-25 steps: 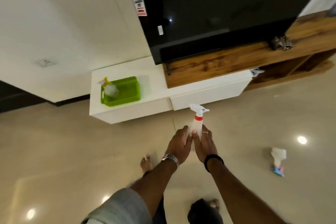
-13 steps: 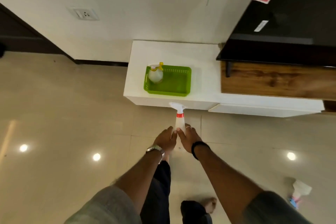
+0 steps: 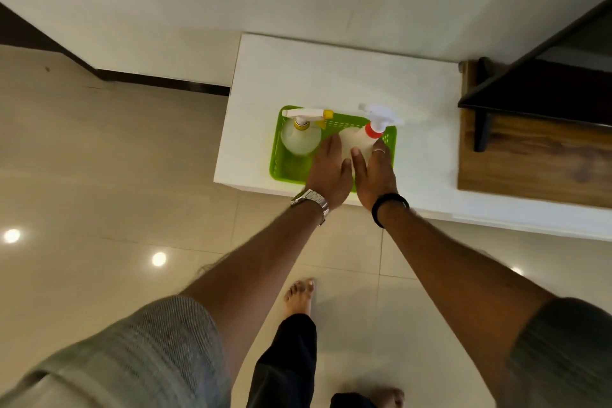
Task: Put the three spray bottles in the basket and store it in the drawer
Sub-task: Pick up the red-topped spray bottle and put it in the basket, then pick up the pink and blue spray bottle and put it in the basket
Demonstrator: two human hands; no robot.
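Over the green basket, both flat hands press the red-collared bottle

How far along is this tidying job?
One bottle, the yellow-nozzle spray bottle, already stands in the green basket. The left hand and right hand are lowering the red-collar spray bottle into it. A third bottle is out of view, and the basket sits on the white cabinet, not yet stored.

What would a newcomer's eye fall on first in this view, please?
The bright green basket on the white cabinet top stands out most. Inside its left end stands a yellow-nozzled bottle; beside it, the left hand and right hand together hold a red-collared spray bottle over the basket.
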